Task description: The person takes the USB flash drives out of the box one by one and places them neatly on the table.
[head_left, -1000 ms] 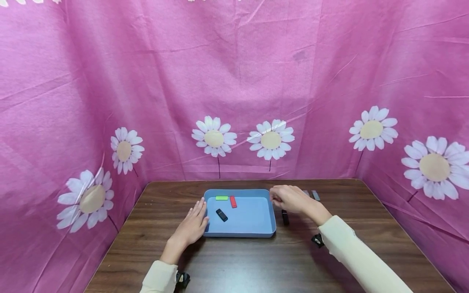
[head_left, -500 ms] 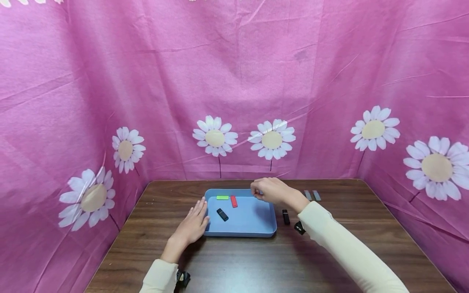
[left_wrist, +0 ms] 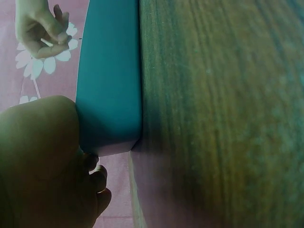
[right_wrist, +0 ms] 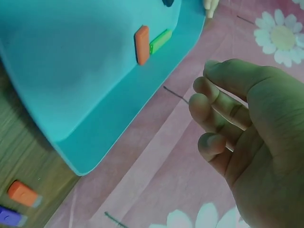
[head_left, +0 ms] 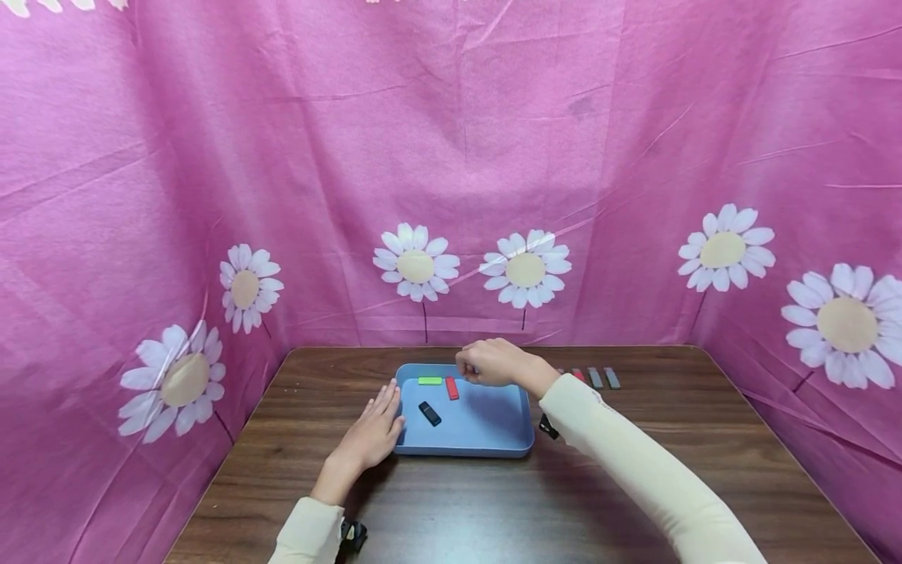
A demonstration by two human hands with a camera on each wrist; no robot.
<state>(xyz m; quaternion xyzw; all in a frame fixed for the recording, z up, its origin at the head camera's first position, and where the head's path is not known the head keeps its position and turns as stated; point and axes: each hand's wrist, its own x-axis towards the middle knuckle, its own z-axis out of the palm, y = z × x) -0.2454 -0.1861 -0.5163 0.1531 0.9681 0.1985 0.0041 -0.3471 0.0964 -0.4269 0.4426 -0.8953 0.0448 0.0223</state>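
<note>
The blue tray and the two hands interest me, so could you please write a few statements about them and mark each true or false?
1. The left hand touches the blue tray. True.
2. The right hand grips a black piece. False: no object shows in its fingers.
3. The green piece lies inside the tray. True.
4. The black piece in the tray lies farther from the person than the green one. False: it lies nearer.
5. A red piece lies on the table, outside the tray. True.
</note>
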